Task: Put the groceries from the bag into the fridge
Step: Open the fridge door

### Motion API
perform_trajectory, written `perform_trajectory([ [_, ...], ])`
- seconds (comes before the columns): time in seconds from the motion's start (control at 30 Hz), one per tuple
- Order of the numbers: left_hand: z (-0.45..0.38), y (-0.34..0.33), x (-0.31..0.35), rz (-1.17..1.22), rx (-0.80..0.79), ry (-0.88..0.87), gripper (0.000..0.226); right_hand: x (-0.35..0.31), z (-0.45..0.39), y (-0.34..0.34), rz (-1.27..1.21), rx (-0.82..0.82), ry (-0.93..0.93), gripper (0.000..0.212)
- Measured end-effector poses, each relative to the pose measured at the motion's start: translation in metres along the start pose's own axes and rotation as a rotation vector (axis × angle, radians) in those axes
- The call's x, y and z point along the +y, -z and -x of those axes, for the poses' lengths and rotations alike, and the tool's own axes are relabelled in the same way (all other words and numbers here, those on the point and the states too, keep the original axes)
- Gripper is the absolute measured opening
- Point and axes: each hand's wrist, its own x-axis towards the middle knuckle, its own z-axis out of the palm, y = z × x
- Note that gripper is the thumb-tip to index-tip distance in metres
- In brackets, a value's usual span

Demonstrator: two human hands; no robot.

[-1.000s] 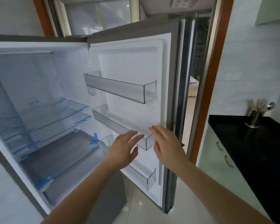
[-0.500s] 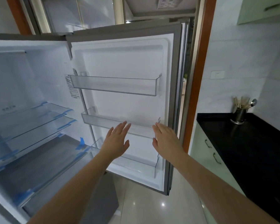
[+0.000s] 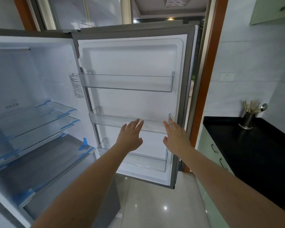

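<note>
The fridge (image 3: 31,79) stands wide open with bare glass shelves (image 3: 39,116) edged in blue tape. Its door (image 3: 130,63) swings out ahead of me and carries three clear door bins, all holding nothing. My left hand (image 3: 130,137) and my right hand (image 3: 175,137) are both stretched out in front of the middle door bin (image 3: 105,120), fingers spread, palms toward the door, holding nothing. My right fingertips reach the bin's right end. No bag and no groceries are in view.
A black countertop (image 3: 253,145) runs along the right with a metal utensil holder (image 3: 248,119) on it, above pale green cabinet drawers (image 3: 211,150). An orange door frame (image 3: 204,79) stands just behind the fridge door. Glossy tiled floor (image 3: 155,203) lies below.
The view has turned right, so the door faces me more squarely. Both hands stayed spread in front of the middle door bin and moved further apart.
</note>
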Motion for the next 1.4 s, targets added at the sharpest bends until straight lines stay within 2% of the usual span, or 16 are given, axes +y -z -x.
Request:
perform_trajectory([
  [0.23, 0.006, 0.002, 0.004, 0.031, -0.085, 0.015, 0.078, 0.002, -0.004, 0.003, 0.052, -0.058, -0.018, 0.070],
  [0.37, 0.031, 0.010, -0.006, 0.015, -0.116, 0.083, 0.076, -0.014, 0.003, 0.006, 0.019, -0.014, 0.002, 0.070],
  [0.53, 0.087, 0.036, -0.034, -0.057, -0.127, 0.224, 0.075, -0.046, 0.021, 0.012, -0.046, -0.024, 0.104, 0.063],
  [0.73, 0.191, 0.066, -0.071, -0.089, -0.119, 0.345, 0.068, -0.099, 0.045, 0.020, -0.113, -0.074, 0.274, 0.060],
  [0.8, 0.228, 0.075, -0.085, -0.125, -0.110, 0.424, 0.074, -0.118, 0.052, 0.023, -0.123, -0.071, 0.330, 0.058],
  [0.87, 0.260, 0.084, -0.097, -0.171, -0.096, 0.488, 0.091, -0.139, 0.059, 0.024, -0.146, -0.079, 0.383, 0.057],
  [1.0, 0.307, 0.106, -0.104, -0.187, -0.070, 0.574, 0.097, -0.187, 0.072, 0.023, -0.187, -0.093, 0.488, 0.056],
  [1.23, 0.358, 0.120, -0.115, -0.222, -0.062, 0.604, 0.086, -0.249, 0.099, 0.026, -0.181, -0.066, 0.561, 0.056],
  [1.4, 0.370, 0.129, -0.129, -0.205, -0.057, 0.547, 0.089, -0.267, 0.122, 0.034, -0.139, -0.040, 0.526, 0.054],
])
